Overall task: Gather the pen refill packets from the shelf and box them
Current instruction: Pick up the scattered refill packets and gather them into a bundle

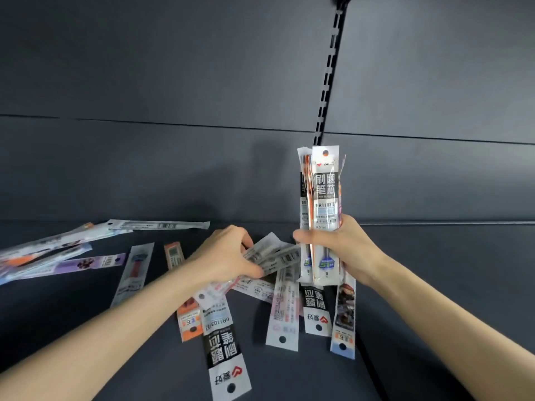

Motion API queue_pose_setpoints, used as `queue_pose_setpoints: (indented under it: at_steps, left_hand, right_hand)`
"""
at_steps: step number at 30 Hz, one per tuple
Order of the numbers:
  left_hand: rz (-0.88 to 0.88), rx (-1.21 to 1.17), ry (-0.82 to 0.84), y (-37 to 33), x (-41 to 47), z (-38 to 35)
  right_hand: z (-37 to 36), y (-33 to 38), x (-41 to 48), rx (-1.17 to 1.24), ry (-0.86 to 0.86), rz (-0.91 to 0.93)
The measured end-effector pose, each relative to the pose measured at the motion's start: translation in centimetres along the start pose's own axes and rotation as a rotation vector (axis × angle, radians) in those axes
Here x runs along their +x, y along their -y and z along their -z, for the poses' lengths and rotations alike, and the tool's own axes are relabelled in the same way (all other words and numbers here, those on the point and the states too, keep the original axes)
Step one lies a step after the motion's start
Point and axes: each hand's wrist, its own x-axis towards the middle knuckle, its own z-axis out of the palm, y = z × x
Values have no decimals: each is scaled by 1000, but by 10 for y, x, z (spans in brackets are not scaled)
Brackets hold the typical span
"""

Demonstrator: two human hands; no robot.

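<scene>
Right hand [341, 250] clenched around an upright bundle of packets [321, 204]; left hand [228, 256] curled, pinching loose packets [275, 256] on the shelf [434, 285].

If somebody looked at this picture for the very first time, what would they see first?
Probably the upright bundle of pen refill packets in the middle, gripped in the right hand in front of the dark back panel. Next, the left hand just beside it, pinching a few more packets off the dark shelf. Then the loose packets scattered over the shelf, below the hands and off to the left.
</scene>
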Motion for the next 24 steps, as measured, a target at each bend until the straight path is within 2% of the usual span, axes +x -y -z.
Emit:
queue_pose_setpoints:
  at_steps: [4, 10, 15, 20, 24]
  left_hand:
    - [-17, -64, 1, 7, 1, -1]
    - [-63, -113, -45, 7, 2, 5]
    - [-171, -296, -124, 0, -4, 22]
    - [-324, -333, 142, -22, -16, 39]
    - [-365, -294, 252, -41, -20, 41]
  right_hand:
    - [-6, -3, -1, -87, -1, -12]
    - [-5, -6, 1, -57, -39, 6]
    - [-4, 0, -7, -35, -99, 90]
    - [-1, 22, -15, -130, -99, 265]
    - [4, 21, -18, -196, -125, 221]
